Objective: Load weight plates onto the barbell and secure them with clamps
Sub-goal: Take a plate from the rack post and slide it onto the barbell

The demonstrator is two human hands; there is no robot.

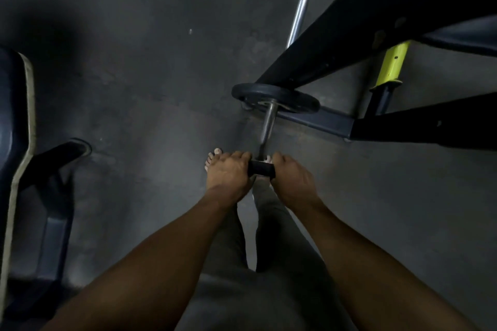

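A steel barbell (269,121) runs away from me across the dark floor, its far end (302,8) passing under a black frame. One black weight plate (274,98) sits on the near sleeve. At the sleeve's near tip is a black clamp (262,168). My left hand (230,173) grips its left side and my right hand (291,179) grips its right side, fingers curled round it. The sleeve's very end is hidden behind the clamp and my hands.
A black machine frame (376,21) with a yellow-green post (391,64) and a low crossbar (322,118) stands right of the plate. A padded bench (18,121) with a dark leg (61,153) is at the left. My bare feet (212,158) stand beneath my hands.
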